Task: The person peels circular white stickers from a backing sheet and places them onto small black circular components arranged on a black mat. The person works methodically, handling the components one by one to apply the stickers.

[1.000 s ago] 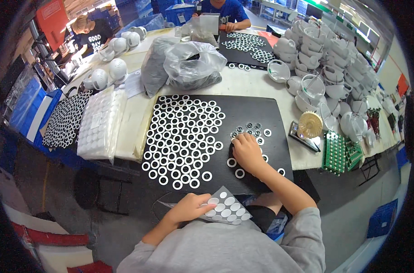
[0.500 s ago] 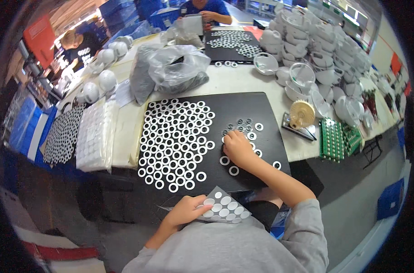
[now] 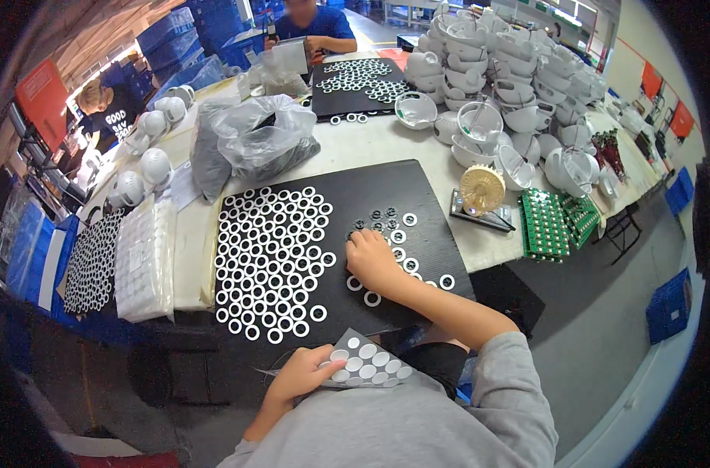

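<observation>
My left hand (image 3: 302, 373) pinches the edge of a grey sheet of round white stickers (image 3: 368, 363) just in front of the black board (image 3: 363, 181). On the board's right part, my right hand (image 3: 373, 264) reaches down with its fingers bunched together beside small black round parts (image 3: 377, 215). Its fingertips are hidden, so whatever they grip is out of sight. Several loose white rings with dark centres (image 3: 447, 276) lie around this hand. A dense spread of similar white rings (image 3: 311, 313) covers the board's left half.
Grey material in a clear bag (image 3: 265, 139) sits behind the board. White plastic housings (image 3: 480, 125) are piled at the far right, near a cream toothed wheel (image 3: 482, 188) and green circuit boards (image 3: 544, 225). A wrapped white tray pack (image 3: 144, 265) lies left. A person (image 3: 316, 27) works opposite.
The whole scene has shifted left in the picture as the camera turned. Both hands keep nearly the same places relative to the board and the sheet.
</observation>
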Available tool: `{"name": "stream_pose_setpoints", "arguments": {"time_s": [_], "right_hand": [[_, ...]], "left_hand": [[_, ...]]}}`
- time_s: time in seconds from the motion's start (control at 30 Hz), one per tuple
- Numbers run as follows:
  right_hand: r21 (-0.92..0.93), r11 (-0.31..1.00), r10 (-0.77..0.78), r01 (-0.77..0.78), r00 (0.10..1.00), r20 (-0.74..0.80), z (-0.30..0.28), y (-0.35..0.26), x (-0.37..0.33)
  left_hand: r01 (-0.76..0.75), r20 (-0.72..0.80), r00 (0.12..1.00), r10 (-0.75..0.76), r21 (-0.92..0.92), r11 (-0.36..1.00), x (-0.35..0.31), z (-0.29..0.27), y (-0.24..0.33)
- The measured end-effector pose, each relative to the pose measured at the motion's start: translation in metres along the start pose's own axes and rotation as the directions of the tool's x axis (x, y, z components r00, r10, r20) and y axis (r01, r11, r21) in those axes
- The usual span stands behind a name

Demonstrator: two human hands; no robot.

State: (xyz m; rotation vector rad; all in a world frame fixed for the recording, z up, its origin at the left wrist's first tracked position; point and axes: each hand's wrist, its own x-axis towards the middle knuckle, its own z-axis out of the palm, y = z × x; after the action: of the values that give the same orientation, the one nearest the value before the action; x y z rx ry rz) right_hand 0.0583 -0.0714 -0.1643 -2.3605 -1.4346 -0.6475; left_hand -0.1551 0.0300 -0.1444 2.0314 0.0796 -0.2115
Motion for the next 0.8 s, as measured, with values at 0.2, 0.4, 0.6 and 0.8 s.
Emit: {"name": "stream_pose_setpoints", "arguments": {"time_s": [0.2,0.4,0.6,0.8], "right_hand": [[-0.028,0.999,-0.044,0.04,0.99,-0.131,0.003,-0.003,-0.002],[-0.009,0.997,-0.077,0.077,0.995,-0.059,0.002,-0.005,-0.001],[0.04,0.997,-0.062,0.059,0.996,0.063,-0.001,-0.008,-0.002],[0.041,0.995,-0.098,0.095,0.992,0.074,-0.001,-0.001,-0.002]], "left_hand": [[-0.001,-0.012,1.0,0.001,0.027,1.0,0.001,-0.001,0.0],[0.058,0.026,0.998,-0.058,0.007,0.998,0.002,-0.005,0.0],[-0.027,0.012,1.0,0.026,0.048,0.998,0.0,-0.007,-0.004],[-0.098,0.021,0.995,0.097,0.035,0.995,0.001,-0.005,-0.01]]}}
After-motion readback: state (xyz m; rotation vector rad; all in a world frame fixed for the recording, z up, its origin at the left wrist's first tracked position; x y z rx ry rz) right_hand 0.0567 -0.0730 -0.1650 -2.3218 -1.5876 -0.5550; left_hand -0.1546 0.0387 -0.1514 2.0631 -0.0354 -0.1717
